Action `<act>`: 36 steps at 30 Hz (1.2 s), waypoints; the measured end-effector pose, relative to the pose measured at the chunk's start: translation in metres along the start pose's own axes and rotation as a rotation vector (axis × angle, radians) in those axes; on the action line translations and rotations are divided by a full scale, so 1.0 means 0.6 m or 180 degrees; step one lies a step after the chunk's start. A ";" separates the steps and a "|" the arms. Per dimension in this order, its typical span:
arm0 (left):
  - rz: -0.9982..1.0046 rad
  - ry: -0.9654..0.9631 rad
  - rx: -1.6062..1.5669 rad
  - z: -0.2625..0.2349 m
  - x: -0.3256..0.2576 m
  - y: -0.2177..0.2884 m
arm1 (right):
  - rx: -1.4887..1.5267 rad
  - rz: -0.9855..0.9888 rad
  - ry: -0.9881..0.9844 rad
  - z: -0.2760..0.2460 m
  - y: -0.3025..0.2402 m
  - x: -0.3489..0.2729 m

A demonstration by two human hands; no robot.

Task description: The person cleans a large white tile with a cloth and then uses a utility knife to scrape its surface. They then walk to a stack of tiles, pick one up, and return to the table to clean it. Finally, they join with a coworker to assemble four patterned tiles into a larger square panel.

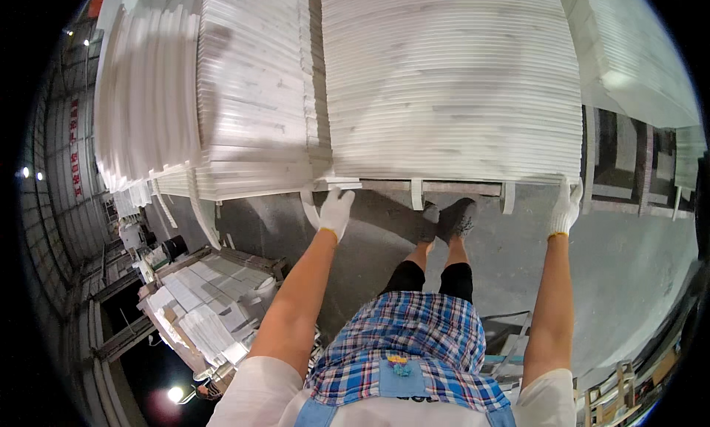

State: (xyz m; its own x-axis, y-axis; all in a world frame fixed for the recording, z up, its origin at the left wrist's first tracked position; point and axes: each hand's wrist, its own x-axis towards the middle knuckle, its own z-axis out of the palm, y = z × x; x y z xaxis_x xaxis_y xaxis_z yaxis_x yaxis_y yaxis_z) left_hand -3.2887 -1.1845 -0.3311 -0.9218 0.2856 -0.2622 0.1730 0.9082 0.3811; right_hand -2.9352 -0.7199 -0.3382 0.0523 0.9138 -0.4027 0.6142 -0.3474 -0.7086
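Observation:
A tall stack of thin white boards (pixel 455 87) stands in front of me, its layered edges facing me. My left hand (pixel 336 211), in a white glove, is at the stack's near left corner. Its fingers stretch apart beside a short white strip (pixel 345 183) that sticks out there; whether they touch it I cannot tell. At the near right corner my right hand (pixel 566 211), gloved too, has its fingers closed on the edge of a board. That board's full outline is lost among the others.
More stacks of white boards stand left (pixel 255 94) and right (pixel 643 57). Wooden pallet parts (pixel 462 187) show below the middle stack, close to my shoes (pixel 456 218). A pallet of white blocks (pixel 214 297) sits behind on the left. Metal frames (pixel 621 161) stand at right.

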 end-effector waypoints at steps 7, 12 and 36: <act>-0.1559 -0.0816 -0.1494 -0.009 0.099 0.142 | -0.0724 -0.0133 0.0129 -0.009 0.046 0.028; -0.1731 -0.0767 -0.1946 0.014 0.092 0.134 | -0.0882 -0.0199 0.0138 -0.012 0.018 0.018; -0.1483 -0.0272 -0.2215 0.046 0.076 0.095 | 0.0067 -0.0253 0.0160 -0.010 0.005 0.010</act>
State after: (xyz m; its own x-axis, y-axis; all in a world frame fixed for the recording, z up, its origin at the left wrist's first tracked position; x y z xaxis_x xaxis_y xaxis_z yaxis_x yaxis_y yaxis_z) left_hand -3.3109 -1.1112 -0.3460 -0.8116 -0.0243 -0.5837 -0.4980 0.5510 0.6696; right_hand -2.9285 -0.7143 -0.3393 0.0440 0.9479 -0.3155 0.6012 -0.2774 -0.7494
